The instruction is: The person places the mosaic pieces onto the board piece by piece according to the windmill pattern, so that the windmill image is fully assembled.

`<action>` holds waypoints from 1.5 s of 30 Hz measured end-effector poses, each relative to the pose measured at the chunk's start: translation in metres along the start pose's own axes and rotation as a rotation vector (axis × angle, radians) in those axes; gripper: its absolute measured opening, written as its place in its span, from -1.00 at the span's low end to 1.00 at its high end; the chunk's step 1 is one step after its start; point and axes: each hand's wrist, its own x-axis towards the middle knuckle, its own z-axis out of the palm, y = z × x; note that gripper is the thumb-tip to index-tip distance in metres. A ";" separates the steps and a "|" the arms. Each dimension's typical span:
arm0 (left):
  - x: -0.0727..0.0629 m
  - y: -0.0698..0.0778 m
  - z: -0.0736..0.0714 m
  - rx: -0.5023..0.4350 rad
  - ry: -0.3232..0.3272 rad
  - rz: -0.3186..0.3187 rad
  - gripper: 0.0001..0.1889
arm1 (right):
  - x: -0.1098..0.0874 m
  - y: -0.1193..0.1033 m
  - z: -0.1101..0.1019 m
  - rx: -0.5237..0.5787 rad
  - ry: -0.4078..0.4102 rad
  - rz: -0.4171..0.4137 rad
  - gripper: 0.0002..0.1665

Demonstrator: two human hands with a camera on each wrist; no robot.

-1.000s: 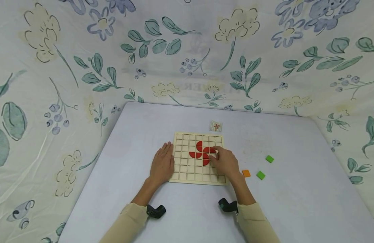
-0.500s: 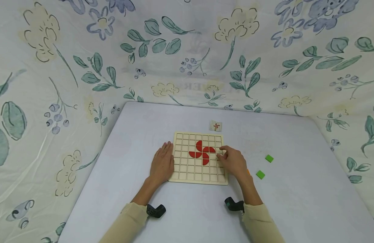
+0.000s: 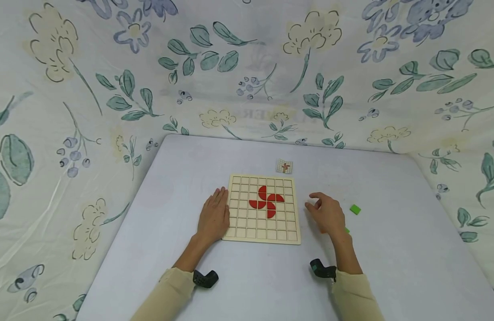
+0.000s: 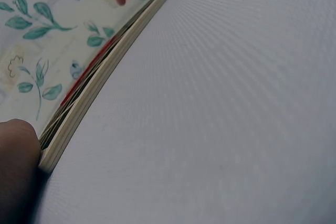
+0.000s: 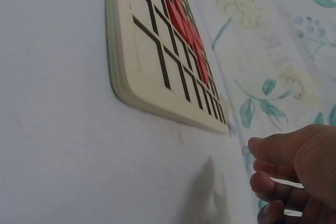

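A square wooden grid board point(image 3: 243, 225) lies on the white table, with red rounded pieces point(image 3: 271, 209) forming a pinwheel in its cells. My left hand point(image 3: 214, 216) lies flat with straight fingers along the board's left edge; its thumb point(image 4: 18, 150) shows at the board's corner in the left wrist view. To the right of the board hovers my right hand point(image 3: 327, 214), fingers loosely bent with a gap between thumb and index finger and nothing between them. In the right wrist view these fingers point(image 5: 278, 150) are apart from the board.
A small card point(image 3: 285, 166) with a red pinwheel picture lies behind the board. One green square tile point(image 3: 355, 209) sits right of my right hand. An orange tile point(image 3: 323, 230) and another green tile point(image 3: 347, 230) are partly hidden by that hand. Flowered cloth hangs behind the table.
My right hand has moved right, from the red pieces off the board to above the table by the loose tiles. My left hand has stayed at the board's left edge.
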 end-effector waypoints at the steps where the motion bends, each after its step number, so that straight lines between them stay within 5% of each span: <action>1: 0.000 0.000 0.000 -0.004 -0.001 -0.001 -0.47 | 0.000 0.002 -0.002 0.003 0.006 0.001 -0.56; 17: 0.000 0.003 -0.001 -0.015 -0.012 -0.016 -0.47 | -0.003 0.053 -0.027 -0.009 0.071 0.037 -0.50; 26: 0.000 0.001 0.001 -0.012 -0.008 -0.016 -0.47 | -0.012 0.074 -0.041 -0.024 0.096 0.125 -0.47; 45: 0.000 0.000 0.001 -0.006 0.005 -0.003 -0.47 | -0.017 0.106 -0.045 -0.065 0.152 0.252 -0.39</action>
